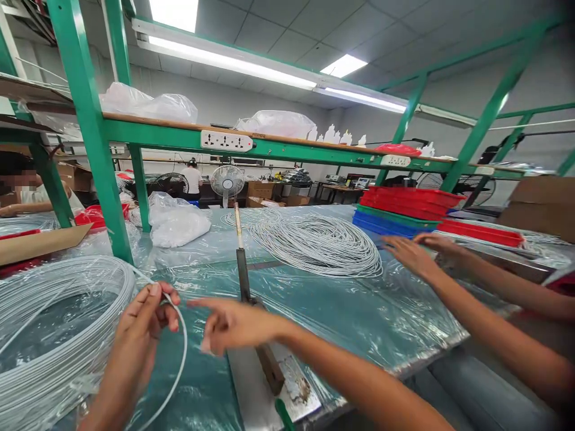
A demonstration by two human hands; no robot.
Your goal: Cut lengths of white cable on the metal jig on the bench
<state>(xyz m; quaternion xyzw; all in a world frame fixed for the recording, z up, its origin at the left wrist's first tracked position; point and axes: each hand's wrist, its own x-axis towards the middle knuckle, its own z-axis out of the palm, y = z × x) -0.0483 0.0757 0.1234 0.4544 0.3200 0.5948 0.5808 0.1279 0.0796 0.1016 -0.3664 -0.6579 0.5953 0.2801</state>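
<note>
My left hand (146, 317) is closed, pinching a white cable (184, 341) between thumb and fingers. From the pinch the cable curves down toward the table's near edge, and its other part runs up left toward a large coil of white cable (67, 335) in clear plastic. My right hand (238, 326) hovers just right of the cable, slightly blurred, index finger stretched out and thumb apart, with nothing visible in it. Behind that wrist stands a hinged metal lever tool (243, 275) on a metal base plate (251, 389); its long handle points up.
A second loose coil of white cable (318, 245) lies mid-table. A co-worker's hands (415, 254) reach in from the right beside it, near stacked red, green and blue trays (404, 206). Green shelf posts (96, 137) rise at left. A green handle (284, 414) lies at the near edge.
</note>
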